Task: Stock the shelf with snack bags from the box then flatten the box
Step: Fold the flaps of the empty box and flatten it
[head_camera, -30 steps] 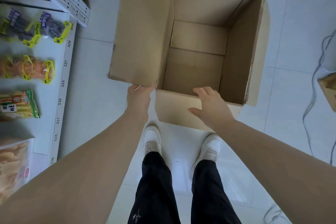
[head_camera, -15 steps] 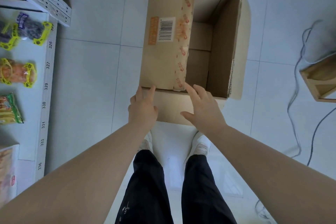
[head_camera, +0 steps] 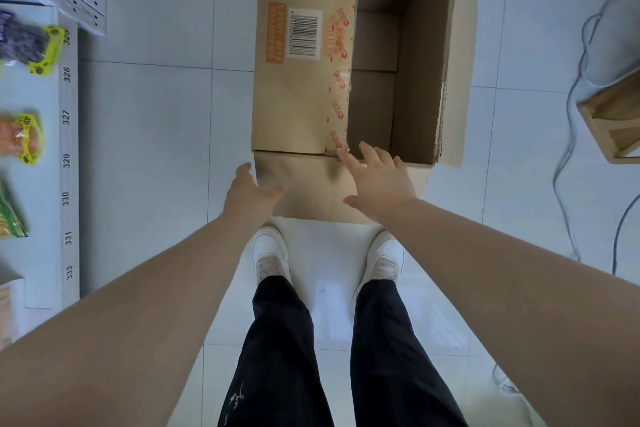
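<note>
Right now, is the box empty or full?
Empty where visible: the box shows bare cardboard inside; a folded flap hides the left part.

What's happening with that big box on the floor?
A person stands over a cardboard box that looks empty. Its flap with the barcode label is folded across part of the opening. The left hand and right hand reach, fingers open, to its near edge. Snack bags lie on the shelf. The box is not flattened yet.
</note>
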